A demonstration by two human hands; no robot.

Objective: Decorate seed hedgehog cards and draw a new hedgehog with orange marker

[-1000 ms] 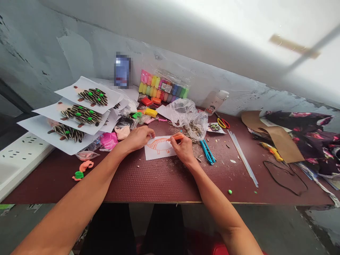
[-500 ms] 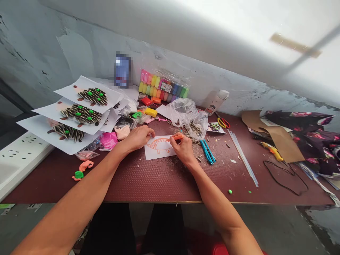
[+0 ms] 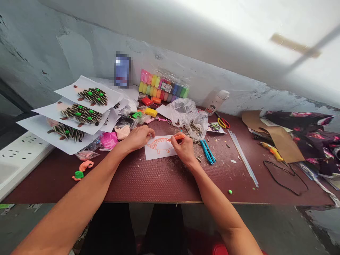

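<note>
A small white sheet of paper (image 3: 152, 154) lies on the dark red table, with an orange animal outline (image 3: 158, 145) drawn on it and short marks along its back. My right hand (image 3: 182, 146) is closed on an orange marker (image 3: 179, 136), its tip at the upper right of the outline. On the paper's upper left edge rests my left hand (image 3: 142, 137), its fingers bent; whether they pinch the paper I cannot tell. Behind the right hand, sunflower seeds (image 3: 195, 130) spill around a clear plastic bag (image 3: 183, 110).
Stacked papers with seed hedgehogs (image 3: 87, 114) stand at left above a white power strip (image 3: 20, 159). Coloured clay packs (image 3: 163, 86) lean on the wall. Right of my hands lie a blue cutter (image 3: 208, 152), scissors (image 3: 223, 123), glue sticks (image 3: 243, 157) and a yellow glue gun (image 3: 273, 150).
The marker in my right hand has tilted slightly and shifted a little. My left hand and the paper look the same.
</note>
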